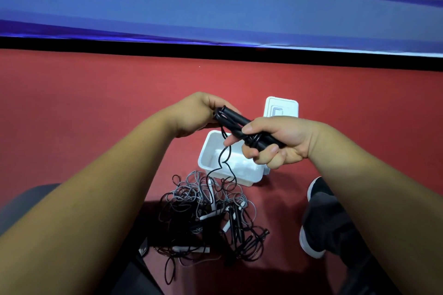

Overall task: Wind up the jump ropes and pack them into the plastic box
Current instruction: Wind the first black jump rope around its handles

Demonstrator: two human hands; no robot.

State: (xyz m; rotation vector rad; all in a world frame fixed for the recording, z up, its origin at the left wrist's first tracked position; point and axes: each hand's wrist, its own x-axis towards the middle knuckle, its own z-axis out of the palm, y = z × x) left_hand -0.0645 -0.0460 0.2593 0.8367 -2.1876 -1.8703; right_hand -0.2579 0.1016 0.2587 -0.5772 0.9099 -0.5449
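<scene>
Two black jump-rope handles [236, 119] lie side by side in the air, above the white plastic box [211, 148]. My left hand [200, 112] grips their far ends. My right hand [275, 142] grips their near ends, where black cord is wrapped round them. A loose length of black cord [225, 158] hangs from the handles down across the box to a tangled pile of black and grey jump ropes [208, 218] with white and black handles on the red floor. The box looks open, with only the cord crossing it.
The box's white lid [281, 106] lies on the red floor just beyond the box. My black shoe with a white sole [316, 218] stands right of the pile. A black strip and a blue banner run along the far edge of the floor.
</scene>
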